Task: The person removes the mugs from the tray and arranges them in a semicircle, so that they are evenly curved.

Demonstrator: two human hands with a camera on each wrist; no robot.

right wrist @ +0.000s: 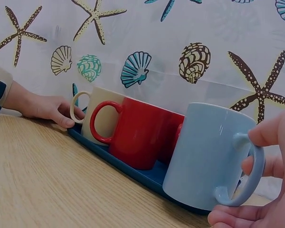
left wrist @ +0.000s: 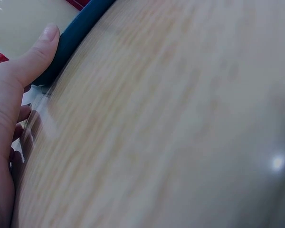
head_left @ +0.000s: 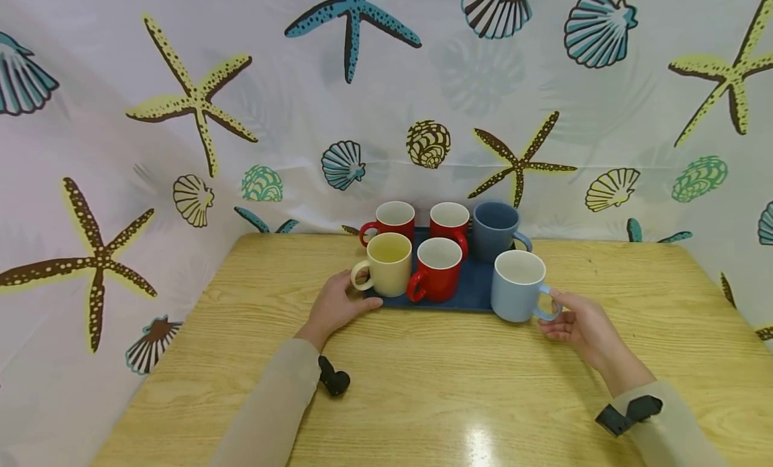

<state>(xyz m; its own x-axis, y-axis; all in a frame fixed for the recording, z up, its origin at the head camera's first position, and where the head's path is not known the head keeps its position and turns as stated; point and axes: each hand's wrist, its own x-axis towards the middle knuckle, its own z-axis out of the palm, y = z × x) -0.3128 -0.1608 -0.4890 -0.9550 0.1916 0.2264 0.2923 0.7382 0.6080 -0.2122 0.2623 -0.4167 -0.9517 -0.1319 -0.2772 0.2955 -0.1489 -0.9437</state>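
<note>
In the head view, a dark blue tray carries several mugs. My left hand grips its front left corner, thumb along the front rim, beside the cream mug. The left wrist view shows that thumb against the tray's edge. My right hand holds the light blue mug by its handle, fingers through the loop. This mug is upright at the tray's front right corner; whether its base touches the tray I cannot tell. Beside the cream mug is a red mug, its handle turned to the left.
Behind the front mugs stand two more red mugs, one at back left and one at back middle, and a darker blue mug. A wooden table lies beneath. A shell-and-starfish patterned cloth hangs behind it.
</note>
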